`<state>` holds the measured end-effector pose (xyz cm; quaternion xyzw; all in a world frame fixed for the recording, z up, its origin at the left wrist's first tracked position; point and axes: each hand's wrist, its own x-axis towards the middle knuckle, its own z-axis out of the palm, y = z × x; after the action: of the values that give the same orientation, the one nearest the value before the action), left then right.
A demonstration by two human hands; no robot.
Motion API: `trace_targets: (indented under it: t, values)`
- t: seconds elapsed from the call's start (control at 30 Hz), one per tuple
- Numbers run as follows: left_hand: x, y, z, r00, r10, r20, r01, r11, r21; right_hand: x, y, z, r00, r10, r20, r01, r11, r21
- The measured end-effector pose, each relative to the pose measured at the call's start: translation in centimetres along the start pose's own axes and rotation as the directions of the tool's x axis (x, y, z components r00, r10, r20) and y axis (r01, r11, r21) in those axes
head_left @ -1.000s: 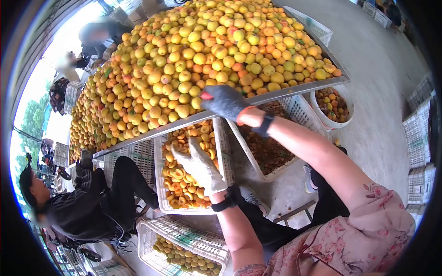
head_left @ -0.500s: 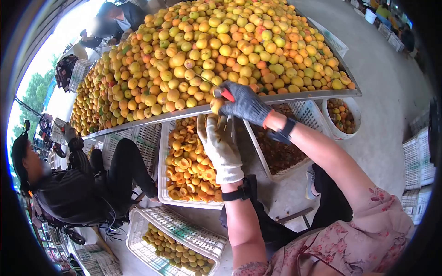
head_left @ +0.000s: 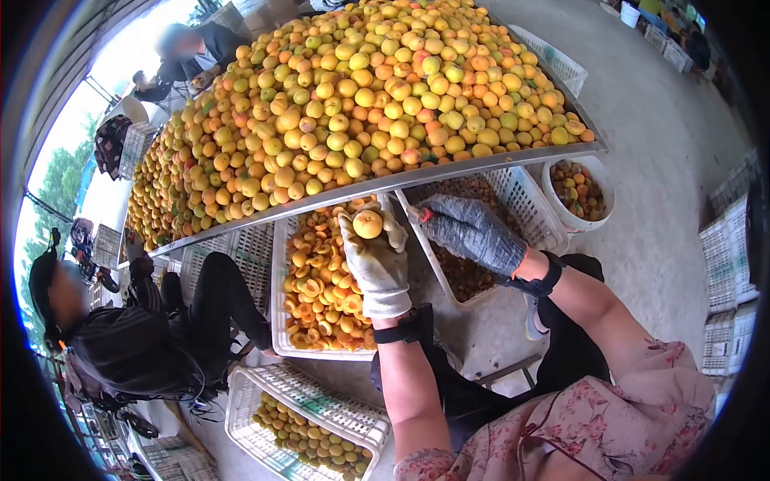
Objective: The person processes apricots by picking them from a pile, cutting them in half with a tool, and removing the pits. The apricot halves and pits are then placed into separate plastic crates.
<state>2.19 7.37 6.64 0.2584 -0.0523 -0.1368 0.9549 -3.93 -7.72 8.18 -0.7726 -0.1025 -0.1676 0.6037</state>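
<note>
My left hand (head_left: pixel 377 260), in a white glove, holds a whole yellow-orange apricot (head_left: pixel 368 224) in its fingers, over the crate of halved apricots (head_left: pixel 281 321). To its right my right hand (head_left: pixel 469 232), in a grey knitted glove, is closed round a small tool with a red part (head_left: pixel 427 215); the rest of the tool is mostly hidden. That hand hangs over a crate of dark scraps (head_left: pixel 525 210), apart from the apricot. Beyond both hands a large heap of whole apricots (head_left: pixel 337 112) lies on a metal-edged table (head_left: pixel 385 183).
A white bucket of fruit pieces (head_left: pixel 603 180) stands at the right. Below lies a crate with small greenish-yellow fruit (head_left: pixel 321 398). A seated person in black (head_left: pixel 136 337) is at the left, another person (head_left: pixel 196 48) at the far side. Stacked crates (head_left: pixel 726 272) stand far right.
My hands have moved apart. The apricot, at my right hand before, is now in my left hand. My right hand has moved right and down, away from the heap's edge. The view has shifted slightly.
</note>
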Motion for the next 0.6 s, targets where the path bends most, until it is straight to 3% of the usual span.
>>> trace_targets:
  t: [0.03,0.07,0.1,0.17,0.2,0.27,0.47,0.6]
  values:
    - [0.2,-0.1,-0.3,1.000,-0.004,-0.005,0.004,1.000,0.003,-0.4,0.1,0.1,0.998,0.048,0.030,-0.048,0.999,0.016]
    - [0.4,-0.2,-0.7,0.997,-0.026,0.078,0.026,1.000,-0.001,-0.7,0.7,0.4,0.998,-0.055,-0.002,0.055,0.996,-0.066]
    - [0.5,-0.3,-0.7,0.986,-0.047,0.160,0.048,0.999,-0.004,-1.0,0.7,0.5,0.999,-0.047,-0.003,0.047,0.997,-0.062]
    - [0.5,-0.6,-0.2,0.991,-0.072,0.111,0.077,0.996,-0.039,-1.4,0.3,0.4,0.998,-0.001,0.056,0.005,0.998,-0.066]
    - [0.7,-0.9,-0.3,0.999,-0.029,0.017,0.029,0.999,-0.012,-1.2,-0.5,0.1,0.991,0.073,0.114,-0.065,0.996,-0.066]
    - [1.0,-1.4,-0.1,0.988,0.043,-0.146,-0.041,0.999,0.018,-1.3,0.2,0.3,0.993,0.053,0.106,-0.041,0.993,-0.115]
    - [0.7,-2.6,-0.1,0.990,0.131,0.049,-0.133,0.990,0.038,-1.7,1.8,1.4,0.999,0.034,0.018,-0.032,0.995,-0.095]
    - [0.4,-3.0,0.3,0.990,0.107,-0.087,-0.101,0.992,0.072,-1.6,1.7,1.4,0.999,0.043,0.009,-0.042,0.996,-0.080]
